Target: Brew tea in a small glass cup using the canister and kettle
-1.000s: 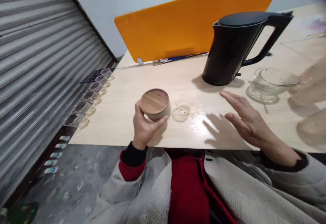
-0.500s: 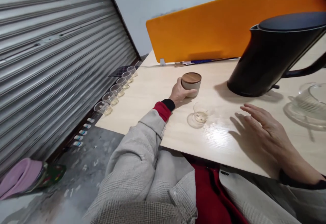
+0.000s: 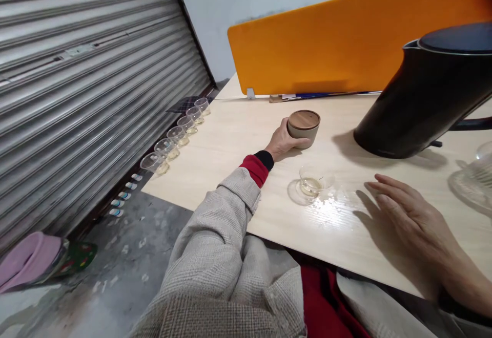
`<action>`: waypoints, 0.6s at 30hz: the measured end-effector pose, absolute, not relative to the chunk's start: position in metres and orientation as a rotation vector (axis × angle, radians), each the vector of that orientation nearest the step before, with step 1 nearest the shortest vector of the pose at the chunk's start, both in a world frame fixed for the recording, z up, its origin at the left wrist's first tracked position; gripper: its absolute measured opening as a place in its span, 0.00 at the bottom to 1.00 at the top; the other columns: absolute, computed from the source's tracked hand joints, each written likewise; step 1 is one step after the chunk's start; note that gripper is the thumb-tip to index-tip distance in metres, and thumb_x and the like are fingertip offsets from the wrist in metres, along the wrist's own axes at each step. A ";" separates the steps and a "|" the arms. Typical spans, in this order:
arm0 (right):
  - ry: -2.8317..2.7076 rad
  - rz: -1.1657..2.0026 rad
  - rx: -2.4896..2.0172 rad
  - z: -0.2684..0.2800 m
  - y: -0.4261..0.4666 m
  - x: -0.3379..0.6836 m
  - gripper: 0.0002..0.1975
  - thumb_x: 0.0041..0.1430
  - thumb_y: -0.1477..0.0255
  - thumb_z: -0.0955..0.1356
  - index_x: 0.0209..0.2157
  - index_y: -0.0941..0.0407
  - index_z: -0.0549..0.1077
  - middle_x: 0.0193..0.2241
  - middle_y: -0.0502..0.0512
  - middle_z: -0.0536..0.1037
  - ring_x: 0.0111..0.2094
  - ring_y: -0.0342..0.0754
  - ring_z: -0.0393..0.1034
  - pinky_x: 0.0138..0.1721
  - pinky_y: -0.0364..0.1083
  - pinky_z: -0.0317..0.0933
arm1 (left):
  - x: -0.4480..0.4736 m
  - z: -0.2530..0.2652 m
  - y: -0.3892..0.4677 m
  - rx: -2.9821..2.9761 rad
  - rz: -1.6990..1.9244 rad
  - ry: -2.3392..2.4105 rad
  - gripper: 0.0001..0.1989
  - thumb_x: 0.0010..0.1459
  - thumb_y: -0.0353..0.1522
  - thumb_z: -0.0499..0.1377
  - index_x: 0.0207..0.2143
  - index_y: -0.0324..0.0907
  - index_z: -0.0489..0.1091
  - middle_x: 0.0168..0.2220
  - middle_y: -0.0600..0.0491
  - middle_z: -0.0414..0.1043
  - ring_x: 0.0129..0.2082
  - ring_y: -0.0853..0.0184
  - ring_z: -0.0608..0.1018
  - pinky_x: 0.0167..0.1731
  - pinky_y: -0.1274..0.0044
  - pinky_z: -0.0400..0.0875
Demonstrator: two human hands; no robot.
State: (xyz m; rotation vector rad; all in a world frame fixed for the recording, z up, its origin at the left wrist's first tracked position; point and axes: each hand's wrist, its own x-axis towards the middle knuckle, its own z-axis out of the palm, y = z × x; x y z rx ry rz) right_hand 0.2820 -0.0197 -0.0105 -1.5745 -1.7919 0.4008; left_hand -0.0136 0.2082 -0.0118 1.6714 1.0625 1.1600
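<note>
My left hand [image 3: 286, 141] is wrapped round a grey canister [image 3: 302, 138] with a wooden lid [image 3: 304, 119], which stands upright on the table. Just in front of it is a small clear cup [image 3: 312, 182] with a little pale liquid in the bottom. To the right of that cup, my right hand [image 3: 411, 215] is open, fingers stretched out above the tabletop, holding nothing. Beyond my right hand stands a black kettle [image 3: 415, 97] with its lid closed.
Several clear cups [image 3: 177, 135] of pale liquid line the left edge of the table [image 3: 230, 138]. An orange divider [image 3: 315, 46] runs along the back. A ribbed glass dish [image 3: 478, 179] is at the right, partly cut off. Wet spots shine near the cup.
The view has shifted slightly, so the things on the table appear a little further right. My left hand keeps hold of the canister; my right hand stays open.
</note>
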 end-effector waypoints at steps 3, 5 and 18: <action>-1.785 0.388 -1.589 -0.012 -0.020 0.283 0.24 0.71 0.52 0.62 0.53 0.51 0.80 0.63 0.61 0.75 0.65 0.64 0.69 0.68 0.67 0.62 | -0.014 -0.013 0.210 1.681 1.182 1.064 0.46 0.40 0.41 0.80 0.59 0.41 0.64 0.60 0.39 0.75 0.61 0.50 0.75 0.61 0.62 0.68; -1.773 0.367 -1.590 -0.012 -0.020 0.284 0.24 0.71 0.52 0.62 0.52 0.52 0.80 0.62 0.61 0.76 0.65 0.64 0.70 0.68 0.67 0.62 | -0.014 -0.014 0.210 1.685 1.192 1.064 0.47 0.40 0.41 0.80 0.59 0.40 0.64 0.59 0.39 0.75 0.61 0.50 0.75 0.61 0.62 0.68; -1.514 0.165 -1.619 0.030 -0.027 0.298 0.22 0.70 0.56 0.65 0.57 0.52 0.78 0.60 0.63 0.78 0.62 0.58 0.73 0.66 0.60 0.64 | -0.053 0.011 0.168 1.466 1.279 1.220 0.58 0.43 0.42 0.80 0.70 0.38 0.54 0.72 0.28 0.59 0.72 0.44 0.65 0.70 0.56 0.59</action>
